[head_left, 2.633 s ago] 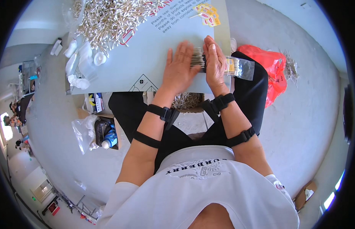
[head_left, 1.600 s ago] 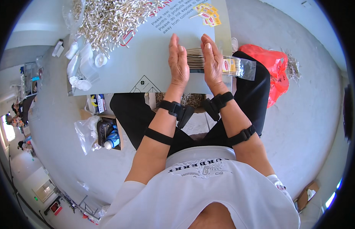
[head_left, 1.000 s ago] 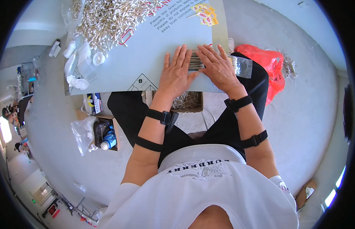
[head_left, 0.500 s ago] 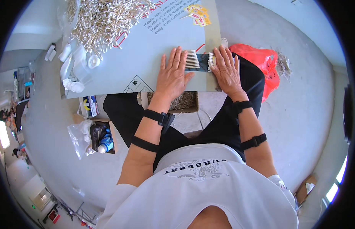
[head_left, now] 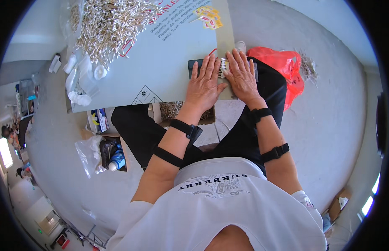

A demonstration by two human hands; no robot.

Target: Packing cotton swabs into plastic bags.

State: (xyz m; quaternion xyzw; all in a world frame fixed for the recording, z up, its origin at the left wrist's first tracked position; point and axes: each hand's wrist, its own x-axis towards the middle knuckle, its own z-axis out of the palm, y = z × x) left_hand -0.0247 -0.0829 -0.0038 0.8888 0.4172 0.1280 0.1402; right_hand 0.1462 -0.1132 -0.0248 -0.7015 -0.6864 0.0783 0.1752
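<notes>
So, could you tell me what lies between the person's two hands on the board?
In the head view, a short row of cotton swabs shows in the gap between the left hand and the right hand, both pressed flat on the pale board.

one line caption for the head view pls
Both hands, left and right, press flat on a row of cotton swabs at the board's edge.

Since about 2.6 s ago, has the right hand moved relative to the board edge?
Yes. The right hand has turned from standing on edge to lying palm-down on the row of swabs, beside the left hand, near the pale board edge.
</notes>
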